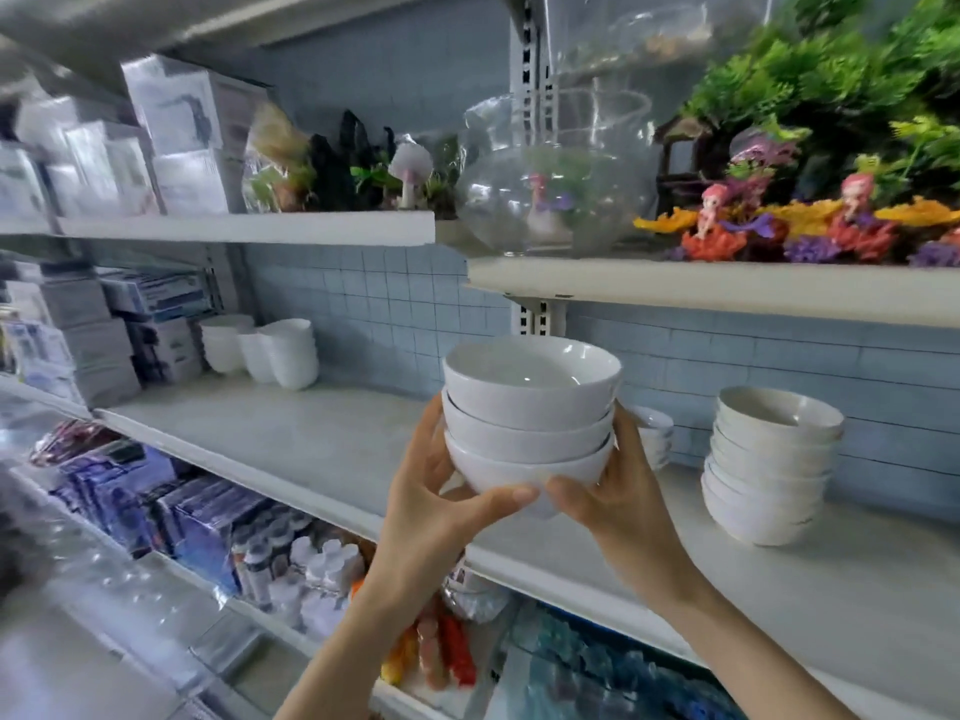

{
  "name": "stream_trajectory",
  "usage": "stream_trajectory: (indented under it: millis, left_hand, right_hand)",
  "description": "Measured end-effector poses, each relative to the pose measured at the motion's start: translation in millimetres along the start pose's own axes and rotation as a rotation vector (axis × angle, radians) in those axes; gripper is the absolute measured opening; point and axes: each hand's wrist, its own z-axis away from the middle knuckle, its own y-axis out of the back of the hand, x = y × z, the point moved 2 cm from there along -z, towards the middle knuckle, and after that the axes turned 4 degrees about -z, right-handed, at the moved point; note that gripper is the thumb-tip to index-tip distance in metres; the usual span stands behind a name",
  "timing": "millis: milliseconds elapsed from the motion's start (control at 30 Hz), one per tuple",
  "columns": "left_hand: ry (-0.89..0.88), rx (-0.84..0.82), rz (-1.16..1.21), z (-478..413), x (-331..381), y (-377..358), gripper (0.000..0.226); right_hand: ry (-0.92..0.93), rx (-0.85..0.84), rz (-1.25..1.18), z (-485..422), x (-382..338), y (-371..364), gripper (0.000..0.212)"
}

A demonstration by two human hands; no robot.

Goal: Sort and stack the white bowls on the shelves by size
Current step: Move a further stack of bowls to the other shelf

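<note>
A stack of three white bowls (530, 407) is held in the air in front of the middle shelf (322, 444). My left hand (441, 506) grips it from the left and below, and my right hand (618, 491) holds its right side and base. On the shelf to the right stands a taller stack of several larger white bowls (769, 465). A small stack of little white bowls (655, 433) sits behind my right hand, partly hidden. At the far left of the shelf stands a group of white cups or bowls (265, 350).
Above, a shelf (727, 291) carries a clear glass fishbowl (550, 194) and colourful aquarium ornaments (810, 226). Boxes (93, 324) fill the left side. Bottles and packets (311, 569) sit on the shelf below. A metal upright (530, 314) runs behind the held stack.
</note>
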Motion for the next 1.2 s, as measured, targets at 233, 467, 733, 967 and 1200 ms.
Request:
stream_trajectory:
  millis: [233,467,733,967,1200]
  left_hand:
    - [0.003,0.011,-0.072,-54.6,-31.2,65.9,0.093]
    - [0.000,0.001,-0.134,-115.7,-59.2,134.9,0.090]
    - [0.000,0.033,-0.139,-157.2,-80.9,212.1,0.093]
    - [0.006,0.009,-0.134,-184.1,-101.2,280.0,0.092]
    - [0.010,-0.073,-0.144,-213.6,-117.0,374.5,0.090]
  right_hand:
    - [-0.008,-0.018,-0.025,-60.9,48.7,-44.7,0.101]
    - [-0.031,-0.061,-0.026,-128.9,95.2,-88.9,0.108]
    - [-0.056,-0.139,-0.020,-189.3,132.2,-148.0,0.102]
    - [-0.057,-0.101,0.011,-223.4,166.3,-203.5,0.101]
    - [-0.054,-0.022,0.040,-251.4,198.4,-286.2,0.106]
